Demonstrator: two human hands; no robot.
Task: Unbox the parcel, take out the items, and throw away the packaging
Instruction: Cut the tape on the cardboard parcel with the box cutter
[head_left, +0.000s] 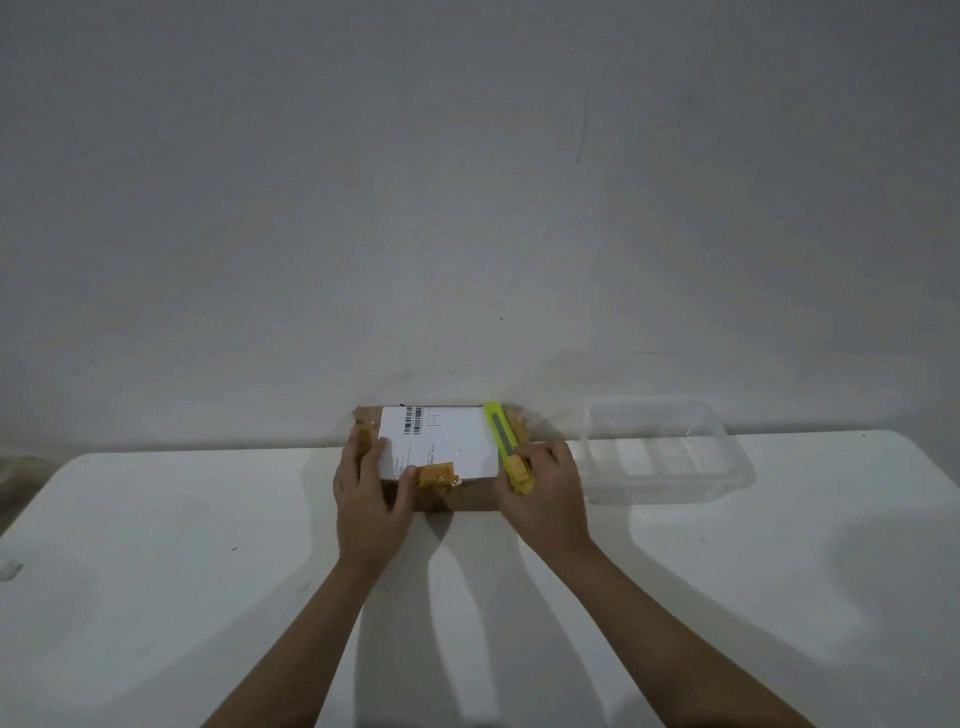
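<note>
A brown cardboard parcel (457, 496) with a white shipping label (441, 441) and yellowish tape sits at the far edge of the white table (208, 597), against the wall. My left hand (370, 499) holds the parcel's left end, thumb on the label. My right hand (545, 499) grips a yellow box cutter (506, 444) whose body lies over the parcel's right end and points away from me.
A clear plastic container (670, 452) stands on the table just right of the parcel, near the wall. The wall runs directly behind the table's far edge.
</note>
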